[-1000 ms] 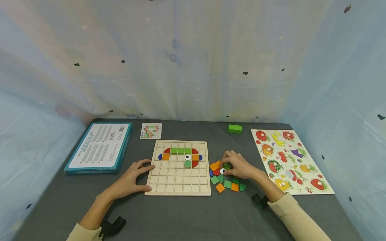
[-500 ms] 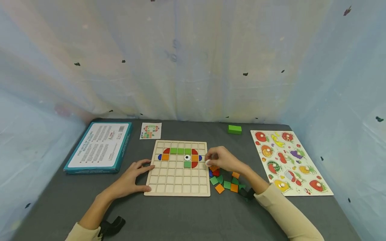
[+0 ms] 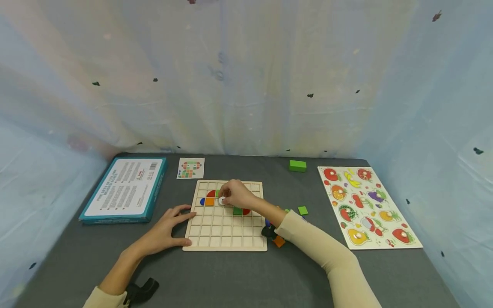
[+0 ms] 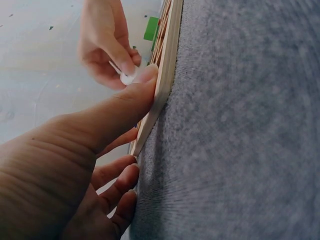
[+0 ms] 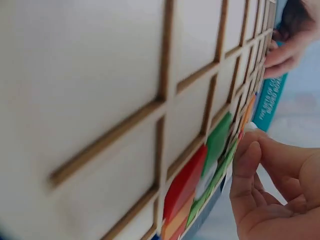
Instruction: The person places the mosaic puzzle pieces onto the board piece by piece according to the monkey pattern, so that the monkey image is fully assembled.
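A wooden grid board (image 3: 215,231) lies on the grey table, with red, green, orange and blue flat tiles set in its upper rows. My left hand (image 3: 165,229) rests at its left edge, thumb at the near corner and fingers further up the side. Over the upper left part of the board, my right hand (image 3: 238,195) pinches a white round tile (image 3: 221,200) between thumb and finger. The left wrist view also shows this white tile (image 4: 129,77) edge-on in the fingertips. My right hand and forearm cover several placed tiles.
Loose tiles, including an orange square (image 3: 279,241) and a green square (image 3: 303,210), lie right of the board, partly behind my right sleeve. A pattern card (image 3: 190,168), a teal-edged box (image 3: 123,188), a green block (image 3: 298,166) and a fruit puzzle (image 3: 369,209) surround it.
My right hand has moved left from the loose tiles to over the board, carrying the white round tile. My left hand stays at the board's edge.
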`<state>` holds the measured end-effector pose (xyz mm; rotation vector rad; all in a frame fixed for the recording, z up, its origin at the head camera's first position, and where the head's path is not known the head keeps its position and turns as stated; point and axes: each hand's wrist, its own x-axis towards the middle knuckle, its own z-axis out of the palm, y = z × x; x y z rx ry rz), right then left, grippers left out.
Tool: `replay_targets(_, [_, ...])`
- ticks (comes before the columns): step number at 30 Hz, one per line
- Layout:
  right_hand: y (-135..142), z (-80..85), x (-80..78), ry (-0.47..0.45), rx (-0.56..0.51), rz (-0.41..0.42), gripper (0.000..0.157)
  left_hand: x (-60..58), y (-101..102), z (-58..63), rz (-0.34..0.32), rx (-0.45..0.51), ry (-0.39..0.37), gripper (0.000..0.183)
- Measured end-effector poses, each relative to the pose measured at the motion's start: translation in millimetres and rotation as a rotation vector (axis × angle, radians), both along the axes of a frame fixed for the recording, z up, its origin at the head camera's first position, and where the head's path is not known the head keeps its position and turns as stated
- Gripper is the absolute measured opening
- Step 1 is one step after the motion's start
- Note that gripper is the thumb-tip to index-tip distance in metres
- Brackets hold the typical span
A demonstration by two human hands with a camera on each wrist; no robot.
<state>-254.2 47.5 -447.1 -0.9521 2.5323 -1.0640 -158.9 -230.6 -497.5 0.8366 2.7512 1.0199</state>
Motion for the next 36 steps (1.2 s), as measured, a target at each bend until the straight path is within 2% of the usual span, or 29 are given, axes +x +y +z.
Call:
replay_targets(6, [-17,-8.1,-1.3,0.049,0.094,-0.031,0.008,0.3,-1,-2.5,-0.004,-0.001,0.01,0.082])
replay_targets(13, [-19,-7.7,2.6,0.143,0.212,-0.05,0.009,0.8,-2,-2.6,-0.009,-0.001,0.014,0.082])
replay_targets(21, [-11,-2.1,7.8,0.194,0.228,-0.031,0.02,1.4,-2,-3.2,-0.001,-0.004,0.009,0.082])
replay_targets(28, [33,10.4,18.8,0.282,0.111,-0.066,0.017,1.5,-2,-2.6,-0.002,-0.004,0.003,0.082])
replay_targets(32, [76,14.9,24.4,0.254,0.131,-0.114,0.014,0.8,-2,-1.5,-0.001,-0.01,0.007,0.082])
replay_targets(36, [122,12.7,30.5,0.175,0.166,-0.129,0.013,-0.1,-2,-1.3,0.002,-0.015,0.011,0.082])
